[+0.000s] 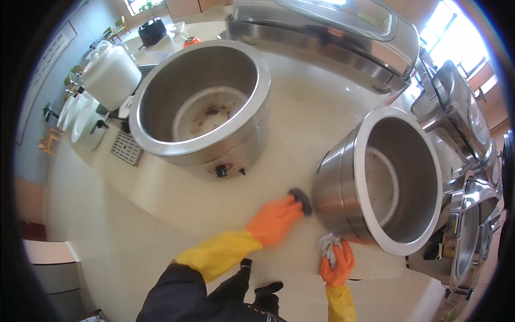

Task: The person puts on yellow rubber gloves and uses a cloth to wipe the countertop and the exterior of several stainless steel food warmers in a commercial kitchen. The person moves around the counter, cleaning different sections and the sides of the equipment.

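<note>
My left hand [275,220], in an orange rubber glove with a yellow cuff, grips a dark scouring pad [301,201] on the beige countertop [225,193]. It is slightly blurred. A crumpled grey-white cloth [330,248] is in my gloved right hand [338,263], just below the smaller stainless steel soup warmer [336,189]. That warmer stands right of the pad, its lid off and light specks on its floor. Up and left of my hands is a wider stainless steel warmer [201,149] with a black knob; dark brown residue [213,110] lies on its bottom.
A long steel chafing dish [322,36] lies along the back. More chafing dishes [462,116] crowd the right side. At the left are a white ceramic dispenser [112,76], stacked white plates [89,124] and a slotted drip tray [126,148].
</note>
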`<state>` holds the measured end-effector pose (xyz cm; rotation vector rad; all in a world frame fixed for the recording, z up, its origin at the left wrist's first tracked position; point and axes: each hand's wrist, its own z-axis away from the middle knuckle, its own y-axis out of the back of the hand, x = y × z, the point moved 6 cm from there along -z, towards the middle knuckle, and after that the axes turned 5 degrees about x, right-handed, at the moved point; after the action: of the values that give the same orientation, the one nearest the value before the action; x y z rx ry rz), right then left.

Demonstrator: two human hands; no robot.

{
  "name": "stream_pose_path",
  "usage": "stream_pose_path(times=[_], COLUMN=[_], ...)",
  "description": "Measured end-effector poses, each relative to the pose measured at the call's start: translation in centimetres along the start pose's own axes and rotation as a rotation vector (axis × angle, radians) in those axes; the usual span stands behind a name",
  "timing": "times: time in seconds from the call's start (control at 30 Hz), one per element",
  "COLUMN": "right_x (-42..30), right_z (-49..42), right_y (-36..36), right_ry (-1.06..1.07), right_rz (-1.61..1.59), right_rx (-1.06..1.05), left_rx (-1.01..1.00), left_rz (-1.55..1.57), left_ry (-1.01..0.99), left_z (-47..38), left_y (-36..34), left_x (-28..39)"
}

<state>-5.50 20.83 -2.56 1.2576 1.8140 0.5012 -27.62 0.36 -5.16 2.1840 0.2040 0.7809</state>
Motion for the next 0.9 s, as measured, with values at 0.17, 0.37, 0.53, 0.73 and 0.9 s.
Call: stream_pose_path(times=[0.17, 0.37, 0.53, 0.73, 0.9], right_x=[0.3, 0.0, 0.1, 0.3, 0.9], right_z=[0.2, 0.2, 0.1, 1.2, 1.6], right_y=[-0.6, -0.4, -0.4, -0.5, -0.7], right_ry=[-0.025, -0.001, -0.029, -0.025, -0.057], right_rz=[-0.014, 0.055, 0.032, 0.042, 0.01], right_rx=[0.006, 0.018, -0.019, 0.02, 0.013], left_rx=[0.102, 0.116, -0.037, 0.252, 0.134], left_rz=[-0.21, 0.148, -0.082, -0.409, -0.053], left_ry=[0.174, 0.419, 0.047, 0.041, 0.199], left_z=[-15.6, -12.1, -3.8, -12.1, -1.8], left_y=[-3.3, -4.7, 0.1, 0.7, 1.0], left_x=[-12.9, -9.7, -4.2, -9.5, -3.1])
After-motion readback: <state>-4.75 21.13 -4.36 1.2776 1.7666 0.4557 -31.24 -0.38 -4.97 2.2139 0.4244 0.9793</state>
